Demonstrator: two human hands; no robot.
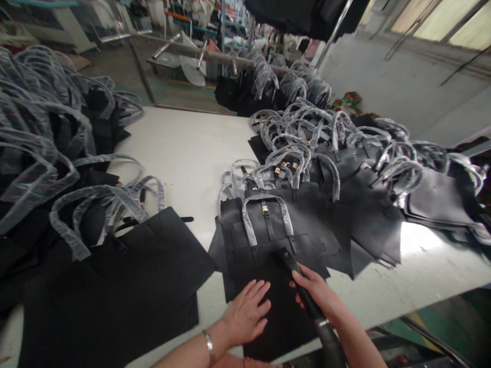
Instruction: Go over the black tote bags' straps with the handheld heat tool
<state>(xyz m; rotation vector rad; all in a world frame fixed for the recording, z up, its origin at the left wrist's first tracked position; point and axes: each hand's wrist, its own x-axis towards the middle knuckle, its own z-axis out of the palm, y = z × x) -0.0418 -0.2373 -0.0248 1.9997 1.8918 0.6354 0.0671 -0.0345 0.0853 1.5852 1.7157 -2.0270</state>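
Observation:
My left hand lies flat with fingers spread on a black leather-look bag panel at the front of the table. A silver bracelet circles that wrist. My right hand is closed round a black wand-like tool with a flat tip, whose exact kind I cannot tell. The tip touches or hovers just over the panel, near the base of a plastic-wrapped bag handle. Just beyond it, a gold-coloured buckle sits on a black strap.
A second black bag lies at left, before a heap of wrapped handles. More black bags overlap along the right side of the white table. A metal rack bar runs beyond its far edge, with hanging bags.

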